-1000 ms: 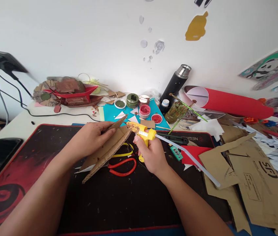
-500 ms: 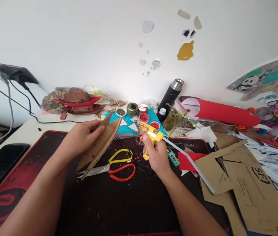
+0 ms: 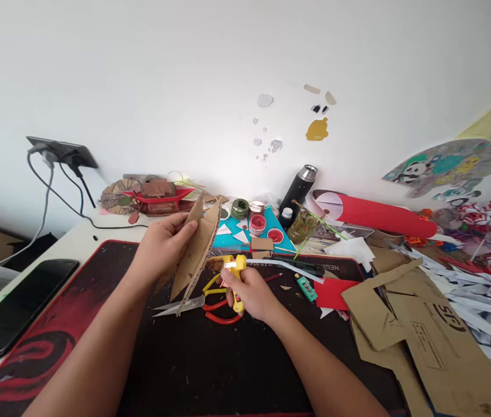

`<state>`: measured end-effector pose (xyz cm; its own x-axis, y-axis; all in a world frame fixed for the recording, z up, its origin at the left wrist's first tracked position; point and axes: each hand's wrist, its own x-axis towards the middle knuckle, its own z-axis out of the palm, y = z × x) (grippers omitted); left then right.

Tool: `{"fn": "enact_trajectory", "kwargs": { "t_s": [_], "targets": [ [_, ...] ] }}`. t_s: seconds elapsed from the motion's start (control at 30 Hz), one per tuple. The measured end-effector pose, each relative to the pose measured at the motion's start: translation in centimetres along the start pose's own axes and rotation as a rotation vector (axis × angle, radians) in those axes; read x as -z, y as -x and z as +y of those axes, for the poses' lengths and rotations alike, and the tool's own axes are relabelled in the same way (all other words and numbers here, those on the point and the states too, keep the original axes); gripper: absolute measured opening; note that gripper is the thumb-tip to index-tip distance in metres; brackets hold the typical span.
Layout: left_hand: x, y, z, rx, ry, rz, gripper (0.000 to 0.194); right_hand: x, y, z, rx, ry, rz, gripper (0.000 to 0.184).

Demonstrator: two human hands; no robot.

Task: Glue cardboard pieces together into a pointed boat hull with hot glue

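Pinched in my left hand [image 3: 165, 246] is a folded piece of brown cardboard [image 3: 200, 249], held up off the mat with its two flaps apart like a V. My right hand [image 3: 249, 292] grips a yellow hot glue gun [image 3: 237, 278] by its handle. The stained nozzle points left, close to the cardboard's right side; I cannot tell whether it touches. A translucent glue stick [image 3: 289, 267] trails from the gun's back. Scissors [image 3: 222, 319] with one yellow and one red handle lie below both hands, blades partly under the cardboard.
A dark desk mat [image 3: 211, 370] spreads beneath. Paint pots [image 3: 257, 225] stand on blue card behind. A black flask [image 3: 298, 188] and a brush jar [image 3: 301, 226] stand near the wall. Cardboard sheets [image 3: 436, 341] pile at right, a phone [image 3: 19, 310] lies left, and a model boat [image 3: 158, 197] sits back left.
My right hand has brought the glue gun left and down, turning its nozzle toward the cardboard. The cardboard stays in my left hand. The head view has tilted up a little.
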<state>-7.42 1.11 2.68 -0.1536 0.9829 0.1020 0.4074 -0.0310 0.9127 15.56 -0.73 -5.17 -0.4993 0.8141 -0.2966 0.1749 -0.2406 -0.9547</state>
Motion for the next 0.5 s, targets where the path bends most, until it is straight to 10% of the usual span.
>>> {"fn": "enact_trajectory", "kwargs": {
  "t_s": [0.23, 0.5],
  "targets": [
    [-0.4, -0.1, -0.7, -0.049, -0.013, -0.07, 0.057, -1.9, -2.1, -1.0, -0.083, 0.016, -0.23, 0.066],
    [-0.4, 0.1, -0.7, -0.075, 0.007, -0.089, 0.055, -1.9, -1.2, -2.4, -0.04, 0.411, -0.148, 0.061]
  ]
}}
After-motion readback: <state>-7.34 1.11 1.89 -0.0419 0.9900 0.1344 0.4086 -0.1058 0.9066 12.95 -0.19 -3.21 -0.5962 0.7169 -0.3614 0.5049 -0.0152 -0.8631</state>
